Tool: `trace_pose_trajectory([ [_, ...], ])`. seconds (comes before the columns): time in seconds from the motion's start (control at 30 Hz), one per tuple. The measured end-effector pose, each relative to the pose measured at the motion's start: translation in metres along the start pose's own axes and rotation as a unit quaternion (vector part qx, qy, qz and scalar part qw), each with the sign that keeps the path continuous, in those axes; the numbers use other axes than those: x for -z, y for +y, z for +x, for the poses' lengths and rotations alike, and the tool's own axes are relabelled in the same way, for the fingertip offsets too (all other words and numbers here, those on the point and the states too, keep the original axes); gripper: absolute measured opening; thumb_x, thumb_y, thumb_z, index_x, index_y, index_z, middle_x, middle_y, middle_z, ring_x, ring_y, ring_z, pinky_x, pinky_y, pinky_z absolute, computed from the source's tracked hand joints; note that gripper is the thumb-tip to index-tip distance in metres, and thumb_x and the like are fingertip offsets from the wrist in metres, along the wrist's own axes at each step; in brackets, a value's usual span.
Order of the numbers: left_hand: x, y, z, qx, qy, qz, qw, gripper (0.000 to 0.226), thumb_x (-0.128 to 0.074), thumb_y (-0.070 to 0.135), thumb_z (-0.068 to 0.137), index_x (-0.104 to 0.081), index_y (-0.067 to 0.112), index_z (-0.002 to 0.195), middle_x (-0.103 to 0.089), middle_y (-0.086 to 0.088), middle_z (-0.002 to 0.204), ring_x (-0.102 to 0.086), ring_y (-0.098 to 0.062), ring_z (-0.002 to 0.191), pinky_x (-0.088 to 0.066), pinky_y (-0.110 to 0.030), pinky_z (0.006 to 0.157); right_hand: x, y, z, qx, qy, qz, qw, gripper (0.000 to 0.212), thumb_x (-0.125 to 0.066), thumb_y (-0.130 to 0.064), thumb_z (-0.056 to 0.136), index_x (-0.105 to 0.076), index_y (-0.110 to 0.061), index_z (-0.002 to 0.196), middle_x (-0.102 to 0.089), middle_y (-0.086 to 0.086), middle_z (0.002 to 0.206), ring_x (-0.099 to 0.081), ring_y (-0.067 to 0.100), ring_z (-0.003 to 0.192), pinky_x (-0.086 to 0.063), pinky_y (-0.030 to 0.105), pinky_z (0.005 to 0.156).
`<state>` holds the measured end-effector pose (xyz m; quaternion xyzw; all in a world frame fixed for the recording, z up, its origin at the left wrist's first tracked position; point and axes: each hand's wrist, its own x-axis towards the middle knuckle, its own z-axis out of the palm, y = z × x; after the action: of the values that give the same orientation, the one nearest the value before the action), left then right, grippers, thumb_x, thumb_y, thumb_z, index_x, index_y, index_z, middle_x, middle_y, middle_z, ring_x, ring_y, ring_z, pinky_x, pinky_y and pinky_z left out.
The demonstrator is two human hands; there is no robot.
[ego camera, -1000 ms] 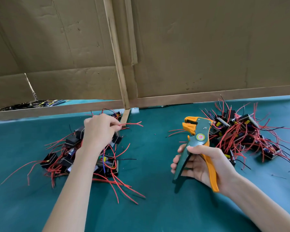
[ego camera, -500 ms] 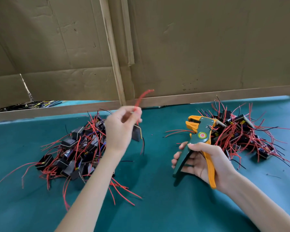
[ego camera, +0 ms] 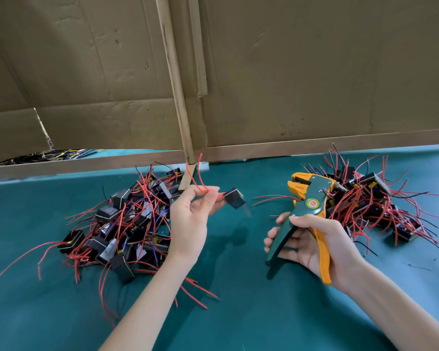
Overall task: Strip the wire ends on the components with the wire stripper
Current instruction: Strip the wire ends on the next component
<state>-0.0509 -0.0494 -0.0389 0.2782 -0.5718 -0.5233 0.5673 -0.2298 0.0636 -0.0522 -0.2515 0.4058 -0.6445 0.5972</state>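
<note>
Teal table [ego camera: 238, 312] — two component piles [ego camera: 122, 224] [ego camera: 373, 201]

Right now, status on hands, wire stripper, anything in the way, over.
Left hand pinches red wires of one black component, held up. Right hand grips wire stripper, no wire in it. Stray wires from right pile lie beside its head.

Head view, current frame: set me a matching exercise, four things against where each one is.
Things: 1 wire stripper; 2 lone component; 3 left pile of components; 4 cardboard wall.
Places: a lying on the green mat; b standing behind the mat; c gripped in the right hand; d hanging by red wires pinched in the left hand.
Pairs: 1-c; 2-d; 3-a; 4-b.
</note>
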Motion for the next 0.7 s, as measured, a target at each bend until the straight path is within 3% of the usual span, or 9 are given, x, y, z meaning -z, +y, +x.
trace_pose_trajectory([
  [0.1, 0.004, 0.002, 0.002, -0.007, -0.082, 0.066, 0.994, 0.005, -0.067, -0.001, 0.083, -0.068, 0.005, 0.082, -0.073, -0.005, 0.089, -0.070, -0.018, 0.090, -0.054, -0.025, 0.082, 0.001, 0.000, 0.000, 0.000, 0.002, 0.004, 1.000, 0.020, -0.058, -0.013, 0.071, -0.067, 0.001, 0.082, -0.066, 0.028, 0.083, -0.068, 0.044, 0.078, -0.059, 0.049, 0.069],
  [0.2, 0.015, 0.007, 0.004, 0.036, -0.222, 0.124, 0.966, 0.013, -0.072, -0.008, 0.075, -0.070, 0.004, 0.078, -0.074, -0.003, 0.087, -0.069, -0.011, 0.085, -0.051, -0.019, 0.079, 0.001, 0.000, 0.000, -0.001, 0.004, 0.003, 1.000, 0.020, -0.057, -0.013, 0.072, -0.067, 0.001, 0.082, -0.066, 0.028, 0.083, -0.068, 0.044, 0.078, -0.059, 0.049, 0.070],
  [0.3, 0.029, 0.016, 0.006, 0.133, -0.370, 0.159, 0.906, 0.025, -0.067, -0.018, 0.076, -0.072, 0.006, 0.081, -0.074, -0.006, 0.092, -0.069, -0.013, 0.087, -0.051, -0.020, 0.079, 0.001, -0.001, 0.000, -0.003, 0.004, 0.001, 1.000, 0.021, -0.058, -0.013, 0.072, -0.066, 0.001, 0.084, -0.066, 0.028, 0.083, -0.068, 0.044, 0.078, -0.059, 0.049, 0.068],
  [0.37, 0.036, 0.020, 0.007, 0.178, -0.434, 0.175, 0.866, 0.047, -0.048, -0.030, 0.075, -0.072, 0.008, 0.089, -0.073, -0.007, 0.101, -0.068, -0.017, 0.097, -0.051, -0.022, 0.085, 0.000, -0.001, -0.001, -0.006, 0.003, 0.001, 1.000, 0.021, -0.058, -0.013, 0.072, -0.065, 0.002, 0.085, -0.066, 0.029, 0.083, -0.068, 0.044, 0.077, -0.059, 0.048, 0.068],
  [0.47, 0.037, 0.023, 0.011, 0.179, -0.416, 0.173, 0.875, 0.064, -0.026, -0.034, 0.069, -0.070, 0.005, 0.096, -0.074, -0.007, 0.098, -0.069, -0.019, 0.097, -0.053, -0.025, 0.085, -0.001, -0.001, -0.001, -0.010, 0.003, -0.001, 1.000, 0.023, -0.058, -0.013, 0.070, -0.065, 0.002, 0.085, -0.065, 0.029, 0.083, -0.068, 0.044, 0.076, -0.059, 0.048, 0.066],
  [0.53, 0.030, 0.020, 0.011, 0.152, -0.324, 0.212, 0.909, 0.050, -0.035, -0.024, 0.081, -0.071, 0.010, 0.090, -0.074, 0.000, 0.089, -0.069, -0.012, 0.086, -0.053, -0.022, 0.077, -0.002, -0.001, -0.001, -0.012, 0.004, 0.000, 1.000, 0.023, -0.058, -0.013, 0.069, -0.065, 0.002, 0.085, -0.065, 0.029, 0.083, -0.068, 0.044, 0.076, -0.059, 0.048, 0.065],
  [0.6, 0.017, 0.013, 0.004, 0.106, -0.254, 0.283, 0.919, 0.022, -0.054, 0.003, 0.092, -0.070, 0.017, 0.092, -0.073, 0.006, 0.090, -0.066, -0.007, 0.086, -0.050, -0.016, 0.076, -0.002, -0.001, -0.001, -0.013, 0.005, 0.000, 1.000, 0.023, -0.058, -0.013, 0.070, -0.065, 0.002, 0.085, -0.065, 0.029, 0.083, -0.069, 0.044, 0.075, -0.059, 0.047, 0.064],
  [0.63, 0.012, 0.007, 0.000, 0.085, -0.254, 0.330, 0.905, 0.008, -0.062, 0.019, 0.091, -0.068, 0.020, 0.096, -0.071, 0.009, 0.092, -0.065, -0.006, 0.088, -0.047, -0.013, 0.078, -0.002, -0.001, -0.001, -0.013, 0.004, 0.000, 1.000, 0.022, -0.058, -0.013, 0.070, -0.066, 0.003, 0.084, -0.065, 0.029, 0.083, -0.069, 0.044, 0.076, -0.059, 0.047, 0.064],
  [0.7, 0.004, -0.004, -0.008, 0.057, -0.283, 0.451, 0.844, 0.028, -0.072, 0.038, 0.082, -0.065, 0.022, 0.103, -0.067, 0.010, 0.098, -0.062, -0.005, 0.092, -0.046, -0.017, 0.084, -0.001, -0.001, -0.001, -0.012, 0.004, 0.000, 1.000, 0.022, -0.057, -0.013, 0.071, -0.067, 0.002, 0.083, -0.065, 0.029, 0.083, -0.069, 0.044, 0.076, -0.059, 0.048, 0.065],
])
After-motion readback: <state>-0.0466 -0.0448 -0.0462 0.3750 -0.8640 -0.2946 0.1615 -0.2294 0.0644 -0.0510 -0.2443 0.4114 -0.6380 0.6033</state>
